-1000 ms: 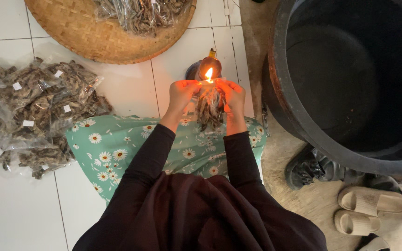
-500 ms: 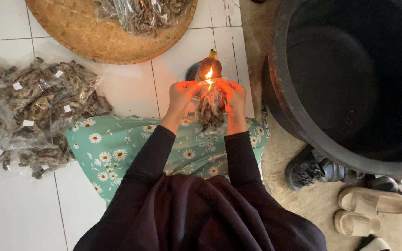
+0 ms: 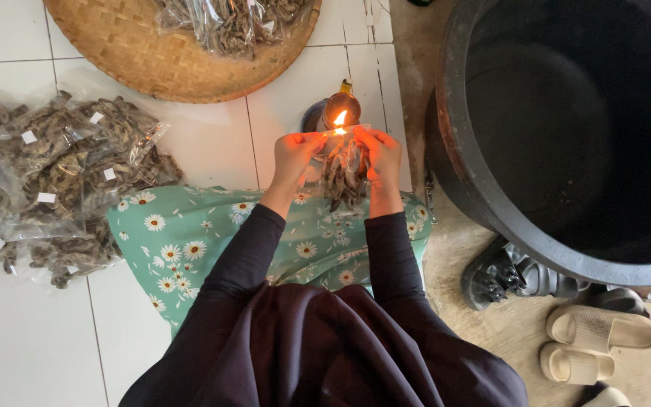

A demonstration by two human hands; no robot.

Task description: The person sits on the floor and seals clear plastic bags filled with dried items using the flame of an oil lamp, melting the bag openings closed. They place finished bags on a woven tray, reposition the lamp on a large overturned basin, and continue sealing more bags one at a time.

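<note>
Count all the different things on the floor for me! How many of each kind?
Woven tray: 1
Oil lamp with flame: 1
Big black tub: 1
Beige slippers: 2
Bag held by left hand and right hand: 1
Piles of sealed bags: 2
Total: 8

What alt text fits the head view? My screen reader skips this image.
Seen from above, a person's left hand and right hand hold the top edge of a clear bag of dried brown pieces at a small lamp flame. More filled bags lie on white tiles at left, a woven tray above, a large black tub at right.
</note>
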